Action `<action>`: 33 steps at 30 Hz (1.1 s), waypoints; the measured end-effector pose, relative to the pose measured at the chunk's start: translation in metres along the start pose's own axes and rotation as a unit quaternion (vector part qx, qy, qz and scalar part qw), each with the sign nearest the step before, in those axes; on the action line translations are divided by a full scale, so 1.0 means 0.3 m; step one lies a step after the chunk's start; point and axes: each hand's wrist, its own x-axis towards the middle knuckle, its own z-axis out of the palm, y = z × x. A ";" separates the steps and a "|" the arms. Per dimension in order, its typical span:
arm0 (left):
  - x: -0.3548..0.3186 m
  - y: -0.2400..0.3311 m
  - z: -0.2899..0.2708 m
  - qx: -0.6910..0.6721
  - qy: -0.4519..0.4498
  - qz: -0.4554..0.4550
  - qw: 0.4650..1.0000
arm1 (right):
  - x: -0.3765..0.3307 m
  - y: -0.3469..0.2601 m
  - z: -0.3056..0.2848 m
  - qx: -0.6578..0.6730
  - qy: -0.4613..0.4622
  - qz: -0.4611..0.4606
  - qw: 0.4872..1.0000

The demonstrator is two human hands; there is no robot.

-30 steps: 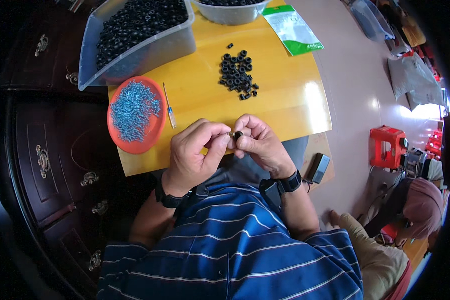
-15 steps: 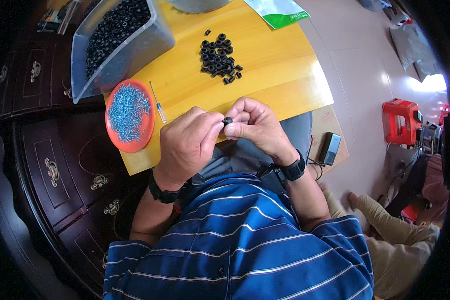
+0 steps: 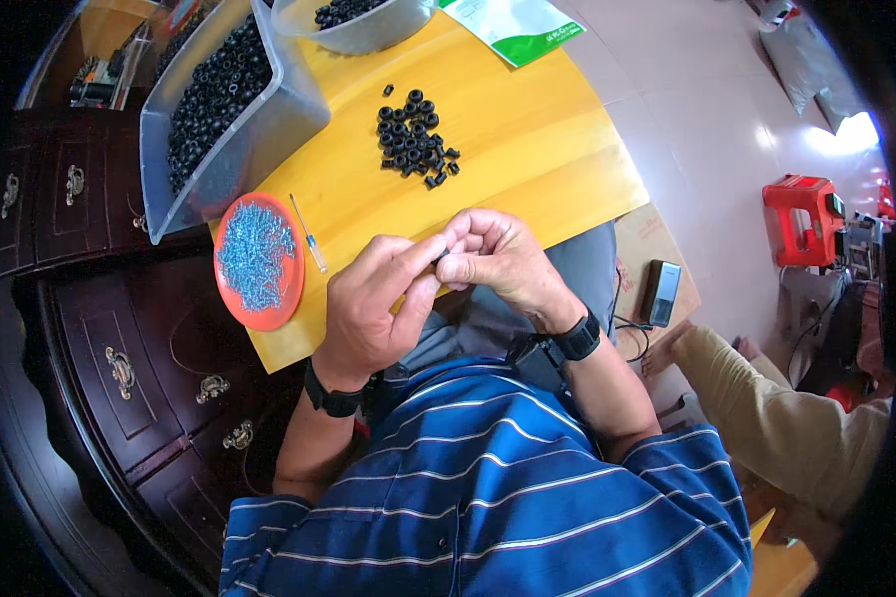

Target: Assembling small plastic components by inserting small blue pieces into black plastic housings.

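Over the near edge of the yellow table (image 3: 548,149), we have 1 small black piece (image 3: 439,256), mostly hidden: our left hand (image 3: 370,306) pinches it, fingertips nearly together, and our right hand (image 3: 506,267) pinches too, fingers curled; black rings (image 3: 408,131) lie beyond.

Soft light brightens the yellow wooden tabletop (image 3: 528,139) and puts a sheen on the pale, glossy tiled floor (image 3: 697,119), flaring to washed-out white near the right edge. The dark reddish-brown wooden drawer cabinet (image 3: 95,323) at left sinks into shadow. Fisheye distortion bends straight lines, and black vignetting swallows the corners.
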 end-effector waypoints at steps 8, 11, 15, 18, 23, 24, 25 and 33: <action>-0.027 -0.048 0.038 0.017 0.064 0.040 0.997 | -0.006 0.004 0.043 0.031 0.000 0.002 1.000; -0.022 -0.035 0.042 0.018 0.073 0.038 0.996 | -0.009 0.001 0.049 0.036 0.004 0.007 0.999; -0.007 -0.033 0.043 0.009 0.067 0.029 0.997 | -0.009 -0.015 0.042 0.024 0.003 -0.011 1.000; 0.006 -0.027 0.061 -0.001 0.069 0.034 0.997 | -0.001 0.002 0.017 0.047 0.012 -0.027 0.998; -0.036 -0.062 0.069 -0.056 0.061 -0.102 0.991 | 0.005 -0.025 0.001 0.103 0.035 -0.029 0.994; -0.037 -0.080 0.058 -0.046 0.042 -0.126 0.990 | 0.013 -0.041 0.000 0.103 0.034 -0.038 0.993; -0.043 -0.101 0.061 -0.040 0.019 -0.157 0.987 | 0.014 -0.049 -0.004 0.102 0.030 -0.031 0.994; 0.033 -0.174 0.081 0.013 0.031 -0.154 0.988 | 0.004 -0.084 -0.045 0.108 0.065 -0.053 0.991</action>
